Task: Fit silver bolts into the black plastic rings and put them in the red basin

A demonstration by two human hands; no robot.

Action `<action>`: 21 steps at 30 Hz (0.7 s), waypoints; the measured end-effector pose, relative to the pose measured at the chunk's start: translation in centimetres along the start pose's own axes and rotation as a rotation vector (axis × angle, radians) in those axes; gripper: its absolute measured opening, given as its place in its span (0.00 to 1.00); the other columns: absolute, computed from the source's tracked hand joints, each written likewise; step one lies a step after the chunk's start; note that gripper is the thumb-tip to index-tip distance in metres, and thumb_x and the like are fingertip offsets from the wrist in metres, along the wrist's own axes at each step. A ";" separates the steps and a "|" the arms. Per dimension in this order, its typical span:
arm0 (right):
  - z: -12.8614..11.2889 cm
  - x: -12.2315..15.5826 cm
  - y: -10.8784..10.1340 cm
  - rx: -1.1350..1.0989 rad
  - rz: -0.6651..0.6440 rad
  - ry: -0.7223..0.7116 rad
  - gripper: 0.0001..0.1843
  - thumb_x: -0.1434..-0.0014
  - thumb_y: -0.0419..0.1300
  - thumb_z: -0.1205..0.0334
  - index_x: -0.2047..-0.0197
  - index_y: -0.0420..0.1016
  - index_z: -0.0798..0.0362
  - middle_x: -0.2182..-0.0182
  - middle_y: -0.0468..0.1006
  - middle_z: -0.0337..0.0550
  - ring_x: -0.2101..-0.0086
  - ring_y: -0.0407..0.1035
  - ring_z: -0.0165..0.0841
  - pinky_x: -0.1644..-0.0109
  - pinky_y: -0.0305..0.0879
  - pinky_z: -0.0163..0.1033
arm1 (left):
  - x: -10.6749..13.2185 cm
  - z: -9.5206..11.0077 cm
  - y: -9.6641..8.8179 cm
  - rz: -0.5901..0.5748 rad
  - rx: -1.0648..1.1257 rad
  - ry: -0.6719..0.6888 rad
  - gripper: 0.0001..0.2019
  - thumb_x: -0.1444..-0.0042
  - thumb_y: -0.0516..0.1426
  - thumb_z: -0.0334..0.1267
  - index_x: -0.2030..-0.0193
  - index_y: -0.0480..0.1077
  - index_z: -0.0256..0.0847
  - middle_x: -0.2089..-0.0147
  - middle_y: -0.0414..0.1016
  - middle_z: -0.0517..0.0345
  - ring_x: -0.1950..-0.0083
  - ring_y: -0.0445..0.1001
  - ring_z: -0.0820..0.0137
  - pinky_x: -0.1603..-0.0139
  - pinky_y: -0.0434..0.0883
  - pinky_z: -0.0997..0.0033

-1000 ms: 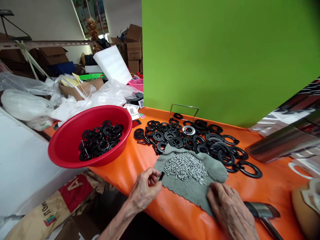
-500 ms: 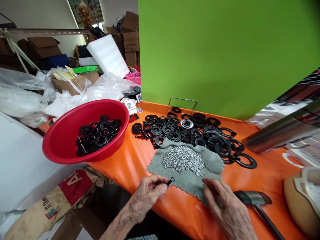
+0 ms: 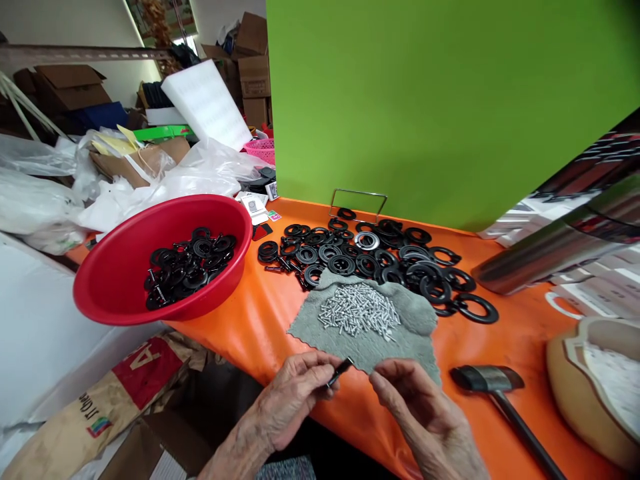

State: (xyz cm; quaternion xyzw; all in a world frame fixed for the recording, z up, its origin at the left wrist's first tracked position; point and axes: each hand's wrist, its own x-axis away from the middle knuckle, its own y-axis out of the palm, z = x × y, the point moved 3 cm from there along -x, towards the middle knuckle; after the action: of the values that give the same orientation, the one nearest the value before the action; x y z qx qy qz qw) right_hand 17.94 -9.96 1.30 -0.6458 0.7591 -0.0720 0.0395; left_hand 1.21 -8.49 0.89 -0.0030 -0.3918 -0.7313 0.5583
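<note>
My left hand [image 3: 300, 390] pinches a small, narrow black part [image 3: 341, 371] between thumb and fingers, above the table's near edge. Just to its right is my right hand [image 3: 420, 410], its thumb and forefinger tips drawn together; whatever may be between them is too small to make out. Beyond both hands a grey-green cloth [image 3: 320, 333] carries a heap of small silver pins, possibly rivets [image 3: 357, 310]. Black rings and ring-shaped parts [image 3: 343, 265] lie in a loose pile behind the cloth.
A red basin [image 3: 110, 267] with black parts stands at the left. On the right lie a mallet [image 3: 493, 379], a tan container [image 3: 570, 380] and a shiny metal cylinder [image 3: 530, 257]. A green panel [image 3: 425, 113] rises behind the orange tabletop [image 3: 240, 320]; a wire stand [image 3: 360, 193] is before it.
My right hand has moved left, close to my left hand, and its fingertips have come together. The black part in my left hand has been turned. The view has shifted slightly.
</note>
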 end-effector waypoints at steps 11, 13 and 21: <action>-0.6 0.6 2.3 -0.144 0.054 0.027 0.14 0.50 0.66 0.46 0.71 0.74 0.48 0.76 0.70 0.35 0.72 0.65 0.27 0.66 0.64 0.30 | 0.5 0.6 0.8 -0.014 -0.384 0.143 0.19 0.47 0.61 0.49 0.58 0.75 0.34 0.56 0.76 0.47 0.51 0.72 0.61 0.49 0.66 0.65; -0.1 0.5 2.4 -0.154 0.040 0.033 0.14 0.49 0.65 0.46 0.71 0.74 0.48 0.75 0.70 0.35 0.72 0.65 0.27 0.66 0.64 0.30 | 0.6 0.6 0.7 -0.037 -0.420 0.179 0.16 0.45 0.60 0.46 0.57 0.75 0.34 0.55 0.76 0.47 0.51 0.72 0.61 0.48 0.67 0.63; 2.5 -0.1 1.1 -0.145 -0.225 0.232 0.18 0.52 0.65 0.42 0.67 0.75 0.48 0.73 0.75 0.39 0.69 0.71 0.32 0.64 0.69 0.31 | 0.3 0.7 0.3 -0.042 -0.722 0.294 0.12 0.43 0.55 0.35 0.57 0.77 0.36 0.58 0.76 0.49 0.56 0.73 0.65 0.53 0.69 0.67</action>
State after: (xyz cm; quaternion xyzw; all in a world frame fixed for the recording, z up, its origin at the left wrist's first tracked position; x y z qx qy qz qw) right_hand 17.28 -9.83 -1.31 -0.7152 0.6847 -0.0952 -0.1032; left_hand 1.03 -8.31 1.67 -0.0864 -0.0248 -0.8261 0.5563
